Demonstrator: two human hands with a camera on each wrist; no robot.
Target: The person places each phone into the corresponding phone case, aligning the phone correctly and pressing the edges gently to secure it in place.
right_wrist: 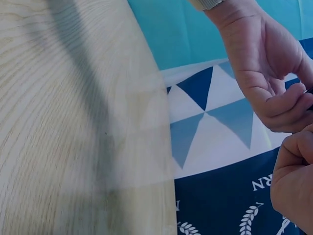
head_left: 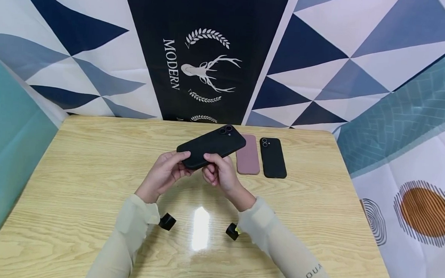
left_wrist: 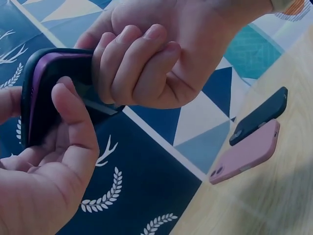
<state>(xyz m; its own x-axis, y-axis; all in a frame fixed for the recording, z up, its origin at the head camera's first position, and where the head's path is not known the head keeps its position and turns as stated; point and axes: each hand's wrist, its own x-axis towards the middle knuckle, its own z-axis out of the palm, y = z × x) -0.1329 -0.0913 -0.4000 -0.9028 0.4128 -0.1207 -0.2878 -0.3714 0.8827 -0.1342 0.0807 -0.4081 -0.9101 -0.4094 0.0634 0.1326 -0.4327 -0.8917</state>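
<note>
Both hands hold a phone in a black case point(head_left: 211, 146) up over the far part of the table, its camera-side back tilted toward the head view. My left hand point(head_left: 166, 171) grips the lower left end, thumb on the back and fingers beneath. At the lower edge, nearer the middle, my right hand point(head_left: 223, 177) pinches it, thumb on the back, other fingers curled under. In the left wrist view a purple edge point(left_wrist: 35, 93) shows inside the case rim, beside the dark front face. The right wrist view shows both hands, with the phone mostly out of frame.
A pink phone case or cased phone point(head_left: 248, 159) lies right of the held phone, partly overlapped by it in the head view. Beside it lies a black one point(head_left: 273, 158) with camera rings. The wooden table point(head_left: 92, 170) ends at a patterned cloth backdrop point(head_left: 305, 67).
</note>
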